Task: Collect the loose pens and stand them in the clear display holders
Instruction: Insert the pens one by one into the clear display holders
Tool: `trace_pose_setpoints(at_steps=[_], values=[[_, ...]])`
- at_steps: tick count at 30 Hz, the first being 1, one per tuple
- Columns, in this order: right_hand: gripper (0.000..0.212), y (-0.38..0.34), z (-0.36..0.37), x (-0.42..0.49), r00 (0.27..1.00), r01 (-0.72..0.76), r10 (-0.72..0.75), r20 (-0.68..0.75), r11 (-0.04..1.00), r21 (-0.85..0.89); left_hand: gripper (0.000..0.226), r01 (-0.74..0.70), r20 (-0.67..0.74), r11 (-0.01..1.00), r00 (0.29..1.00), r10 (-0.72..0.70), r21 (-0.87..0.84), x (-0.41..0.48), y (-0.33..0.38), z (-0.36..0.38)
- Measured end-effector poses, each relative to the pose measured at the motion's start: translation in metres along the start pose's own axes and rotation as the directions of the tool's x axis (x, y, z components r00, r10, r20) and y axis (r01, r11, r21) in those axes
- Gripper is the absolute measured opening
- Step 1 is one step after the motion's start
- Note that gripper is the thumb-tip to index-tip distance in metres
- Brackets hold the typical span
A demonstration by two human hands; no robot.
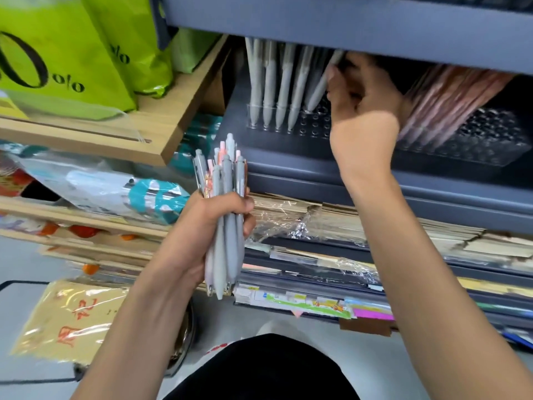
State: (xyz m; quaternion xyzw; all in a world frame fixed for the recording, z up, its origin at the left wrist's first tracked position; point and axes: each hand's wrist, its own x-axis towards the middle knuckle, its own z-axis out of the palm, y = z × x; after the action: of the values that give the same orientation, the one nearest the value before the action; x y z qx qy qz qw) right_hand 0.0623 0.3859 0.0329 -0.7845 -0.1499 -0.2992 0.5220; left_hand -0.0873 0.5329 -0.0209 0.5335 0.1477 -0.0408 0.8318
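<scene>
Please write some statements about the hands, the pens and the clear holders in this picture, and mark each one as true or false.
1. The left hand grips a bundle of pens, grey and pink. True.
2. The right hand rests idle on the floor. False: it reaches into the shelf and pinches a tilted grey pen over the clear holder.
3. Grey pens already stand in that holder, the standing grey pens. True.
4. The pink pens on the shelf are left of the grey ones. False: they are to the right, beyond the right hand.
5. The green bags lie under the bundle. False: they are at the upper left, on a wooden shelf.
</scene>
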Motion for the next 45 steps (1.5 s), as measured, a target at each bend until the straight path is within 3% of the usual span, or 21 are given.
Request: trace_pose_setpoints(at_steps=[5, 12, 18, 23, 28, 39, 45], values=[[0.034, -0.005, 0.004, -0.007, 0.992, -0.057, 0.068, 0.104, 0.992, -0.11, 0.015, 0.02, 0.044, 0.999, 0.999, -0.018, -0.042, -0.005, -0.001, -0.007], [0.037, -0.005, 0.009, -0.005, 0.991, -0.057, 0.089, 0.099, 0.956, -0.287, 0.025, 0.054, 0.095, 0.998, 0.994, -0.049, -0.042, -0.012, -0.004, -0.014], [0.037, -0.007, 0.009, -0.005, 0.987, -0.075, 0.115, 0.11, 0.946, -0.316, 0.022, 0.074, 0.104, 0.996, 0.992, -0.069, -0.048, -0.018, -0.011, -0.018], [0.04, -0.015, 0.013, 0.001, 0.976, -0.013, 0.11, 0.188, 0.89, -0.456, 0.008, 0.117, 0.091, 0.993, 0.989, -0.117, 0.002, -0.018, -0.016, -0.022], [0.039, -0.014, 0.012, 0.003, 0.975, 0.002, 0.116, 0.192, 0.852, -0.524, 0.009, 0.139, 0.113, 0.99, 0.984, -0.139, 0.008, -0.014, -0.01, -0.025], [0.023, -0.004, 0.015, 0.002, 0.983, -0.086, 0.142, 0.114, 0.915, -0.393, 0.023, 0.13, 0.119, 0.991, 0.984, -0.131, 0.021, -0.014, -0.013, -0.021], [0.021, 0.001, 0.013, 0.003, 0.984, -0.064, 0.116, 0.133, 0.938, -0.341, 0.018, 0.102, 0.111, 0.995, 0.988, -0.103, 0.015, -0.009, -0.006, -0.008]])
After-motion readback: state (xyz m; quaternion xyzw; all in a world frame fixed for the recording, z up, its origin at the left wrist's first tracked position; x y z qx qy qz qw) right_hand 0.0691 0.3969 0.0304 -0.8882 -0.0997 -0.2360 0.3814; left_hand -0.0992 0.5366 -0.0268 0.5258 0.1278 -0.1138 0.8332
